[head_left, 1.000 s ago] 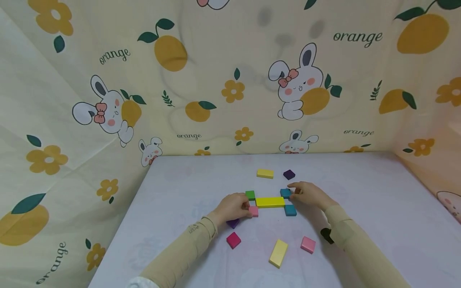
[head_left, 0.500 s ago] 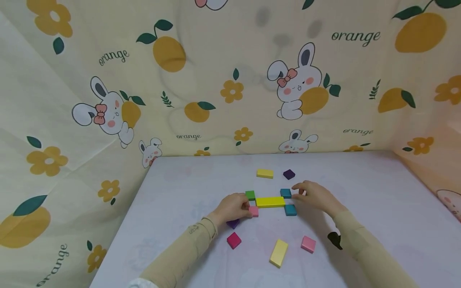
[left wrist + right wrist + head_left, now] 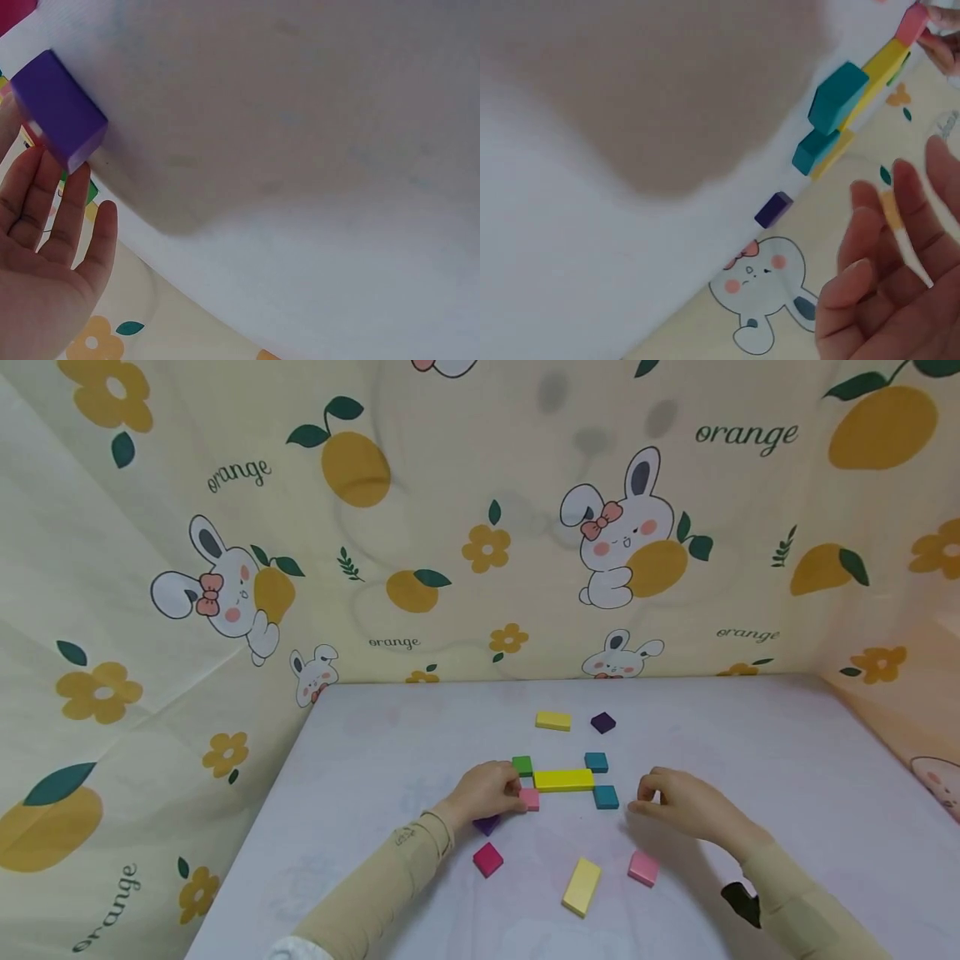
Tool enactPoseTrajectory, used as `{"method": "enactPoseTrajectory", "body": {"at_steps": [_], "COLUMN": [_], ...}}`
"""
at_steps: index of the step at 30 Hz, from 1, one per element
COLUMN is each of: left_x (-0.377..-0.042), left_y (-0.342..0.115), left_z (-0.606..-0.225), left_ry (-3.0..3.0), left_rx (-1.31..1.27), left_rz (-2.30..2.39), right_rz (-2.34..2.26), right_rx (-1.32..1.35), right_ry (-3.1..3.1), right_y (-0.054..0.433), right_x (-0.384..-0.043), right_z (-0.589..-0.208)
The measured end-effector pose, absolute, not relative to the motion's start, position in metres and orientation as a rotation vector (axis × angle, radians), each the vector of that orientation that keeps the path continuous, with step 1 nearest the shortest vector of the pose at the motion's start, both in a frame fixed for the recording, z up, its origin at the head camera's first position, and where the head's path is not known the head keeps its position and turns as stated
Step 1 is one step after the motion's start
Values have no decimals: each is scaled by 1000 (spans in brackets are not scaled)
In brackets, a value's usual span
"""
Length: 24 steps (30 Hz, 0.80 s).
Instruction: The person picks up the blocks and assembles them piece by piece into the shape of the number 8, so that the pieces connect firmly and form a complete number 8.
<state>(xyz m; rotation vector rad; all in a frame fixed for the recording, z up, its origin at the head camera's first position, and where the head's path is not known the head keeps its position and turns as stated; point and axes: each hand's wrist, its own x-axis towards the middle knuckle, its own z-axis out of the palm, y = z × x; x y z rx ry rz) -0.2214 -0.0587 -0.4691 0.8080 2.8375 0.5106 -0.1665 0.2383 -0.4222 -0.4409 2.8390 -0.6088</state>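
Note:
My left hand [image 3: 486,789] pinches a small pink block [image 3: 530,799] at the left end of a long yellow block [image 3: 564,781]. A green block [image 3: 522,766] lies at that end too, just behind the pink one. At the other end sit two teal blocks, one farther back [image 3: 596,762] and one nearer [image 3: 606,797]. My right hand [image 3: 693,806] is to the right of the teal blocks, its fingers loosely bent with nothing between them. In the left wrist view a purple block [image 3: 60,109] partly covers the left fingertips.
Behind the row lie a pale yellow block [image 3: 553,721] and a dark purple block [image 3: 603,722]. Nearer the front are a crimson block [image 3: 488,860], another pale yellow block [image 3: 581,887] and a second pink block [image 3: 643,867]. A printed curtain [image 3: 420,527] backs the white table [image 3: 360,827].
My right hand has left the farther teal block and moved right and toward the front. The left hand stays at the pink block.

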Motion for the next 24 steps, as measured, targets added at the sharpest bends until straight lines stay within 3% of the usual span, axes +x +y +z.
{"method": "enactPoseTrajectory", "body": {"at_steps": [24], "left_x": [-225], "left_y": [-60], "left_z": [-473], "left_ry": [2825], "left_rx": [820], "left_rz": [536], "right_rz": [-606], "right_rx": [-488], "right_ry": [2689], "right_y": [251], "right_x": [-120], "right_z": [-442]}}
